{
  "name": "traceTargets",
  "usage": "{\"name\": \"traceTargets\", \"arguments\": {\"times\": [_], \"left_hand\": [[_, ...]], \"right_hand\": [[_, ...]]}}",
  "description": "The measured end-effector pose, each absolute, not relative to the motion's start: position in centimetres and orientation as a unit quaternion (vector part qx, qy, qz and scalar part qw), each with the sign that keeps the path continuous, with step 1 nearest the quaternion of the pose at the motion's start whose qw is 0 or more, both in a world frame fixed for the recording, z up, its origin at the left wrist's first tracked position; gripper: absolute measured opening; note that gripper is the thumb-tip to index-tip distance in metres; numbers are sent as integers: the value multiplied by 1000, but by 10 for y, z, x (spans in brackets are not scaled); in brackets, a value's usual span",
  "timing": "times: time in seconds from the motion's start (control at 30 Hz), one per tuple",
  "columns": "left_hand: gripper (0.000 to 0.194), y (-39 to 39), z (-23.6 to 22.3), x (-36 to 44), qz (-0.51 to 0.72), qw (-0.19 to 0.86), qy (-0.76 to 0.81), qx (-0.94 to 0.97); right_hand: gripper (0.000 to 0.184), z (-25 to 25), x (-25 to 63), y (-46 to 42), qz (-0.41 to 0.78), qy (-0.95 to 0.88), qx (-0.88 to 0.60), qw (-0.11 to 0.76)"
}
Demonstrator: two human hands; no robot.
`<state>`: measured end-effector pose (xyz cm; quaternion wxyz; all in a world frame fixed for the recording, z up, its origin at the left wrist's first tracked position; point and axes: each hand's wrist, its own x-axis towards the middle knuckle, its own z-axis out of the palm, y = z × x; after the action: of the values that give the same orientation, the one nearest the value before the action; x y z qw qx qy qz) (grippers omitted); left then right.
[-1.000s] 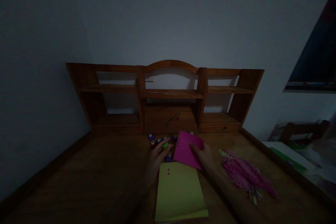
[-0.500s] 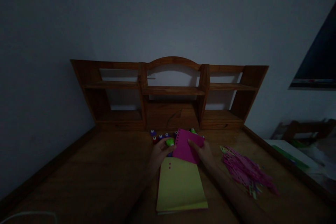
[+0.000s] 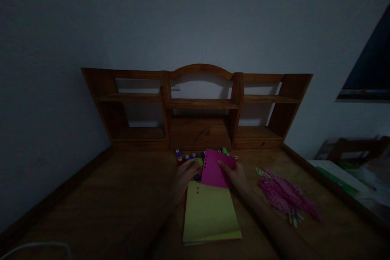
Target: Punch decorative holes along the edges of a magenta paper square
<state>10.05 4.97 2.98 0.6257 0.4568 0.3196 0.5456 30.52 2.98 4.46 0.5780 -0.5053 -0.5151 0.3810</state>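
Below centre, pink paper (image 3: 215, 172), best kept flat, is being pinched by the right hand (image 3: 238, 178), a green punch (image 3: 200, 162) by the left hand (image 3: 184, 174).

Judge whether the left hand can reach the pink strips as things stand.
Probably not easily: the right hand, holding the pink sheet, and the right forearm lie between the left hand and the pink strips. The left hand grips a green object.

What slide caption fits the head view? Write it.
Left hand holds a small green item, right hand holds pink paper, near yellow sheets.
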Motion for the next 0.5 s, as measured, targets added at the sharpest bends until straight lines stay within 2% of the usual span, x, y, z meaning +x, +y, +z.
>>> {"name": "traceTargets", "arguments": {"times": [0.23, 0.5], "left_hand": [[43, 46, 37, 101, 541, 635, 324, 446], [49, 52, 26, 99, 545, 597, 338, 483]], "right_hand": [[42, 44, 308, 30, 360, -534, -502, 577], [41, 43, 306, 29, 375, -527, -503, 574]]}}
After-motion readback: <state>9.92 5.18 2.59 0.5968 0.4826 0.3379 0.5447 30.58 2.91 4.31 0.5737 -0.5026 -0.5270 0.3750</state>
